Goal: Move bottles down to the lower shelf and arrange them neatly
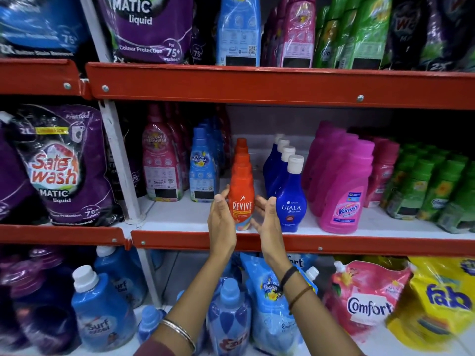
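An orange Revive bottle (241, 191) stands at the front of a row of like bottles on the white middle shelf (180, 214). My left hand (221, 222) lies flat against its left side, fingers straight and apart. My right hand (267, 222) is cupped just off its right side, in the gap before the blue Ujala bottle (291, 201) that heads its own row. Neither hand closes around a bottle. To the right stands a row of pink Vanish bottles (344, 196).
Left of the Revive row stand blue Comfort bottles (203, 168) and pink ones (160, 160); green bottles (431, 191) fill the far right. A red shelf edge (359, 246) runs below. The bottom shelf holds Surf bottles (102, 312), a pink Comfort pouch (365, 296) and a yellow fab pouch (442, 299).
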